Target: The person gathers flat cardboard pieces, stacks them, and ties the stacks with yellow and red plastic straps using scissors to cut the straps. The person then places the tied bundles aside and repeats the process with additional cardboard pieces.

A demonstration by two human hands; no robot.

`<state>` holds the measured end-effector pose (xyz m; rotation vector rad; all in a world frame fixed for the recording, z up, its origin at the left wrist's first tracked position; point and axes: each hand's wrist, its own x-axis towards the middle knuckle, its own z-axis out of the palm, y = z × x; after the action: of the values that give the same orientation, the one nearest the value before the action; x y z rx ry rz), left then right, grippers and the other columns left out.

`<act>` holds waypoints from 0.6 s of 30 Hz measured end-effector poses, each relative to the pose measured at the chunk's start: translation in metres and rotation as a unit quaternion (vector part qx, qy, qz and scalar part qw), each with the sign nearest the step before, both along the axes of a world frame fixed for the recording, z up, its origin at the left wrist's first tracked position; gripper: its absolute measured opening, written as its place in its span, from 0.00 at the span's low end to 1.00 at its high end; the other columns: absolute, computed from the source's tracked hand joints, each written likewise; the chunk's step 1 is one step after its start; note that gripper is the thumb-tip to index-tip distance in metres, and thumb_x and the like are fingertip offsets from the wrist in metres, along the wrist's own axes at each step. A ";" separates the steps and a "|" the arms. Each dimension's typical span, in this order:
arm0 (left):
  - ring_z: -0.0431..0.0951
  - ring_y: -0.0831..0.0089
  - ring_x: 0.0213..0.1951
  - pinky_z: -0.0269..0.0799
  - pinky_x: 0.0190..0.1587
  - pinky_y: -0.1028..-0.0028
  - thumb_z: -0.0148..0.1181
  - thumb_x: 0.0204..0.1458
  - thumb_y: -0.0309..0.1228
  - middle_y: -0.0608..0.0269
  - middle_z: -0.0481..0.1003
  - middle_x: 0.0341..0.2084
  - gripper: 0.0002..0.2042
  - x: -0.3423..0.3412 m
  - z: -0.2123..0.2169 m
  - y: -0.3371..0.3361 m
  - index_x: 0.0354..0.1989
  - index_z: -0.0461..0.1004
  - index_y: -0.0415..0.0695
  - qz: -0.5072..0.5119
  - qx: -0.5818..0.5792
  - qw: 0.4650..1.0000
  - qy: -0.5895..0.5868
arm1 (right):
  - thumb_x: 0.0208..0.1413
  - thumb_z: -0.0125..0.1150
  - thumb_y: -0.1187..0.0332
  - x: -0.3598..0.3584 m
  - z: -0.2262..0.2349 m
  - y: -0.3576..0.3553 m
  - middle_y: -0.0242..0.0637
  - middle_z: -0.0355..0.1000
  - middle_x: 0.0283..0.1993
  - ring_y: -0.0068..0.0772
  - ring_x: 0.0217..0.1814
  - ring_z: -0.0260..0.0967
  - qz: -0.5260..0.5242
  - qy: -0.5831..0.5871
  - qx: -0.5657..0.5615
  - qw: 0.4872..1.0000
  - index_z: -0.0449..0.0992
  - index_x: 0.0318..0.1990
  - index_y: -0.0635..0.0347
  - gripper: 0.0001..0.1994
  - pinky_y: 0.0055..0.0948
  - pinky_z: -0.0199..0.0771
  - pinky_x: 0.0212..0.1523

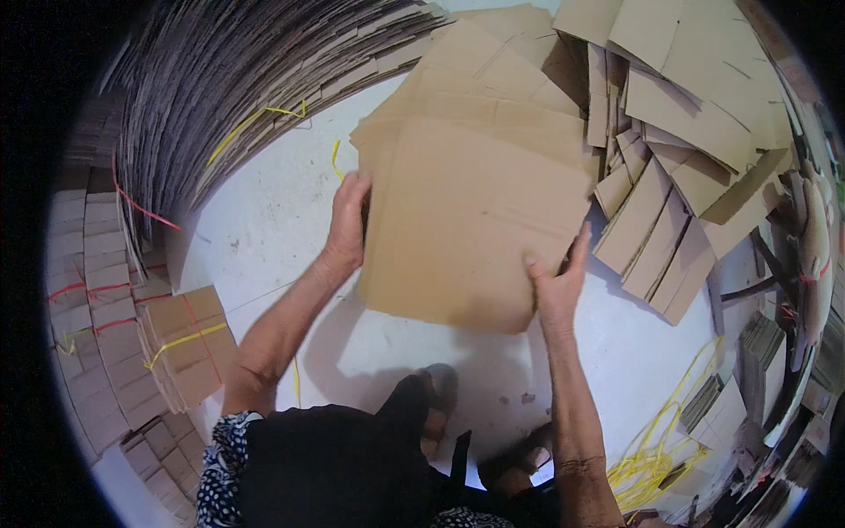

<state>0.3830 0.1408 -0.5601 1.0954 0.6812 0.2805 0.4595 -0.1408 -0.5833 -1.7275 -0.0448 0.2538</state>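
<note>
A stack of flat brown cardboard sheets (pixel 475 220) lies in front of me, its near edge hanging toward my lap. My left hand (pixel 349 220) presses against the stack's left edge, fingers hidden along the side. At the lower right corner, my right hand (pixel 560 282) grips the edge, its thumb on the top sheet and the fingers along the side. Beyond, more loose sheets (pixel 493 66) fan out under and behind this stack.
A tall row of cardboard sheets (pixel 264 79) fills the far left. Loose cardboard pieces (pixel 687 132) pile up at the right. Bundles tied with yellow and red strap (pixel 189 339) stand at the left. Yellow strapping (pixel 651 466) lies tangled at the lower right on the white surface (pixel 264 211).
</note>
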 end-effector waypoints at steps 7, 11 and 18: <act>0.70 0.76 0.41 0.68 0.43 0.73 0.41 0.60 0.44 0.64 0.71 0.39 0.18 -0.056 0.001 -0.026 0.46 0.67 0.42 0.025 0.027 0.998 -0.042 | 0.36 0.75 0.63 -0.064 -0.019 -0.015 0.41 0.61 0.53 0.36 0.56 0.60 0.061 -0.058 -0.057 0.995 0.52 0.62 0.66 0.46 0.34 0.62 0.57; 0.71 0.70 0.48 0.70 0.49 0.69 0.39 0.61 0.46 0.59 0.70 0.47 0.23 -0.076 0.022 -0.024 0.56 0.62 0.41 0.039 0.105 0.990 -0.085 | 0.33 0.78 0.64 -0.075 0.010 -0.030 0.40 0.60 0.53 0.37 0.55 0.60 0.077 -0.190 -0.108 0.973 0.54 0.60 0.65 0.46 0.35 0.62 0.57; 0.64 0.61 0.58 0.60 0.60 0.60 0.33 0.57 0.61 0.51 0.62 0.58 0.37 -0.072 0.030 -0.066 0.63 0.54 0.40 0.099 -0.132 0.986 0.031 | 0.38 0.73 0.63 -0.097 -0.008 -0.115 0.44 0.66 0.50 0.45 0.53 0.63 0.140 -0.228 -0.192 0.944 0.67 0.53 0.61 0.32 0.39 0.62 0.54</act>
<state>0.3109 0.0753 -0.5301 0.7869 0.8598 0.3162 0.3626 -0.2563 -0.5918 -2.1395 -0.6206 0.0643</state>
